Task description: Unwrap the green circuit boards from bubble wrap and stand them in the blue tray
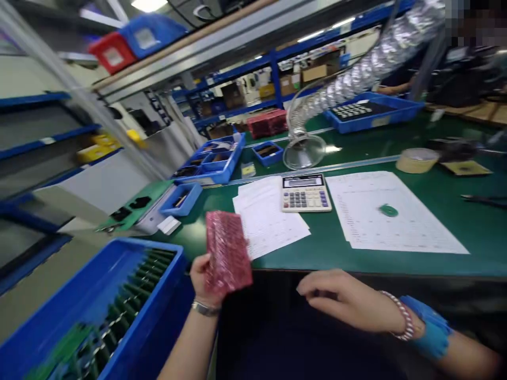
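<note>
One pink bubble pack [228,252], rectangular, lumpy with small cells, a little blurred, tilted up just past the front edge of the green bench [455,237], between blue bin and papers. Left hand [203,282] grasping it from below, fingers [198,274] curled round its lower edge, metal watch on the wrist. Right hand [340,298] empty, fingers [312,285] apart and slightly bent, touching nothing, just off the bench edge, with a beaded bracelet and a blue cuff at the wrist.

Beside the left hand, one blue bin [158,311] of green circuit boards [127,316] in rows, too blurred to count. On the bench, one calculator [306,192], one left paper pile [269,216], one right paper pile [396,211] under one green tag [388,210], one tape roll [416,160], four blue trays [372,120], one red crate [266,123], and one silver duct [368,71] ending in a clear hood [304,152].
</note>
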The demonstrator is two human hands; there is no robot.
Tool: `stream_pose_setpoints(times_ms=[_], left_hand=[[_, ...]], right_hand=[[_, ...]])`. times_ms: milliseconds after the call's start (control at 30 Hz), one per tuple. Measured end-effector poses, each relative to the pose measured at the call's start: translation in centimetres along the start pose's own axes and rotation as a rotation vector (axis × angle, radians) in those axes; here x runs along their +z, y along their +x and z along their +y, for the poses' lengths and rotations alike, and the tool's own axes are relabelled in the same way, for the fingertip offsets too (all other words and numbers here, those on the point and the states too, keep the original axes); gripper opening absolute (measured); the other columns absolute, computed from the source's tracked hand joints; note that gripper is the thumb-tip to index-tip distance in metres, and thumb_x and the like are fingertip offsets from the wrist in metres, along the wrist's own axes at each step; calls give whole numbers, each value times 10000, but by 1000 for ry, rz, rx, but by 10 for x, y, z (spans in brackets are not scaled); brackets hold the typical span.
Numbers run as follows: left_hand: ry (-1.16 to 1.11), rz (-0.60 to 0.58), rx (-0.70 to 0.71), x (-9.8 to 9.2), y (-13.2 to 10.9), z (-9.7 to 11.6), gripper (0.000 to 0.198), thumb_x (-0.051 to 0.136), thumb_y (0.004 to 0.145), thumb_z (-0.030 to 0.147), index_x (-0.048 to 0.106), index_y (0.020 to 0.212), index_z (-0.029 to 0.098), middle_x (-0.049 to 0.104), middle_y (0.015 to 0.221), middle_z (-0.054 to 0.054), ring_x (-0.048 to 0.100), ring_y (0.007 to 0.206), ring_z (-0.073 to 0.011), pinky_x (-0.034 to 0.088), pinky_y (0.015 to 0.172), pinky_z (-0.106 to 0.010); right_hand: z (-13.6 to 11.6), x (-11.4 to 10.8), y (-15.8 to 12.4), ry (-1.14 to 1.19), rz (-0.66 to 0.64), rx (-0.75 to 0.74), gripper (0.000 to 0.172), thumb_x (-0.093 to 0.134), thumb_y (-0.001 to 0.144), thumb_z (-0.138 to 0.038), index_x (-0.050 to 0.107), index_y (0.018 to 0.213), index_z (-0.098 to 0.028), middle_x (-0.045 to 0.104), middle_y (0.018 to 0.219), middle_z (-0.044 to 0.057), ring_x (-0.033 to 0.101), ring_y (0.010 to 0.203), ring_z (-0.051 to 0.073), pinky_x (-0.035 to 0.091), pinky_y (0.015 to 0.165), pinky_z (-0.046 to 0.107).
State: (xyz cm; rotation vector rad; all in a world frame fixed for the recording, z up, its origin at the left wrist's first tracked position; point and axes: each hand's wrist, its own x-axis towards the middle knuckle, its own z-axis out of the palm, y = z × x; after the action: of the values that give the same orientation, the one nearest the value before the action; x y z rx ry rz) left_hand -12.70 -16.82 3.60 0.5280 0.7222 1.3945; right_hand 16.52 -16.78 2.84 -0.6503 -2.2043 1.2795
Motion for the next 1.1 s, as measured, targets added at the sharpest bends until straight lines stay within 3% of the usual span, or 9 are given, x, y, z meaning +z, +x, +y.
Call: stream_pose_setpoints(times_ms=[67,133,233,367,533,700,833,967,1100], left_hand=[[-45,-20,-156,4,-27,-25,621,524,662,422,508,1209,130,631,1074,-157,565,1021,-344,415,883,-508],[-55,-15,-176,8,-48,-39,634,560,655,361,482,1239,126,640,1050,-140,580,999,-311,400,920,-470],[26,12,-16,13,-69,-45,701,593,666,214,370,1330,229,635,1074,-70,591,977,-245,401,940,-410],[174,14,114,23,-77,-49,772,591,737,156,212,1380,356,505,1278,-21,496,1132,-222,379,976,-374],[155,30,184,27,-77,-55,683,595,784,206,259,1351,386,358,1401,5,362,1258,-205,365,993,-324],[34,75,-6,7,-78,-66,389,682,698,212,568,1070,190,631,1055,-70,602,938,-216,468,854,-351],[2,161,-76,3,-81,-69,318,641,743,210,567,1049,169,650,1022,-77,621,893,-211,460,867,-385],[106,194,-41,12,-84,-63,424,672,708,170,542,1111,167,629,1091,-93,602,956,-225,433,912,-394],[123,167,-60,17,-88,-61,537,689,682,152,496,1182,177,604,1149,-106,572,1029,-256,416,938,-418]], right_hand=[[-9,20,21,48,63,-76,237,494,854,-213,582,1074,-205,606,1057,61,592,823,125,492,728,249],[-16,39,34,91,97,-138,298,509,848,-210,536,1144,-212,564,1142,71,580,891,133,499,743,257],[-25,59,41,66,139,-196,402,572,816,-241,479,1206,-209,514,1222,80,531,1024,158,493,801,272],[-31,71,39,-32,223,-244,536,636,764,-248,416,1250,-198,503,1226,82,469,1121,182,421,953,319],[-28,73,35,57,248,-186,581,598,752,-128,364,1275,-223,480,1233,79,492,1082,182,436,935,336],[-22,72,32,347,134,-75,550,556,789,-128,333,1280,-233,491,1204,96,535,1022,170,491,851,325],[-22,61,34,55,206,-140,456,576,791,-171,445,1224,-222,519,1125,90,543,905,160,497,795,328],[-24,48,37,-88,245,-205,326,464,848,-149,516,1162,-216,505,1083,88,531,819,135,494,749,311],[-24,47,39,-133,185,-208,340,475,834,-125,511,1162,-207,509,1092,87,518,937,158,469,826,318]])
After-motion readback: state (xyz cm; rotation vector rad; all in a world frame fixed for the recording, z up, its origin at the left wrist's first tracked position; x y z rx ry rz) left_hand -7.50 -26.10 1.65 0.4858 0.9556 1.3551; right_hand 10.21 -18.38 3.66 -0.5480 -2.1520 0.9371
